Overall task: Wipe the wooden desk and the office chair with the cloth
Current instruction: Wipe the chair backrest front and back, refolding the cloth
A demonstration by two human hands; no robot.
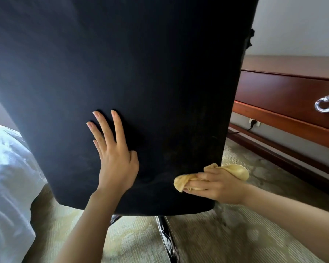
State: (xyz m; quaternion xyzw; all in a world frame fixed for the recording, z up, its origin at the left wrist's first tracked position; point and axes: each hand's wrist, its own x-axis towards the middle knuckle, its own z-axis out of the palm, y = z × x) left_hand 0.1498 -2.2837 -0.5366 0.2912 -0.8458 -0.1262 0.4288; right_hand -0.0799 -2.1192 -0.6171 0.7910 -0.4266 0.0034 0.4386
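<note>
The black fabric back of the office chair (133,76) fills most of the view. My left hand (116,158) lies flat against its lower middle, fingers straight and spread. My right hand (215,184) grips a bunched yellow cloth (235,170) and holds it against the chair back's lower right edge. The reddish wooden desk (285,92) stands behind the chair at the right, with a drawer front facing me.
A silver ring handle (325,106) hangs on the desk drawer. A wall socket with a black plug (254,123) sits below the desk. The chair's chrome base legs (168,238) stand on pale patterned carpet. White bedding (6,177) lies at the left.
</note>
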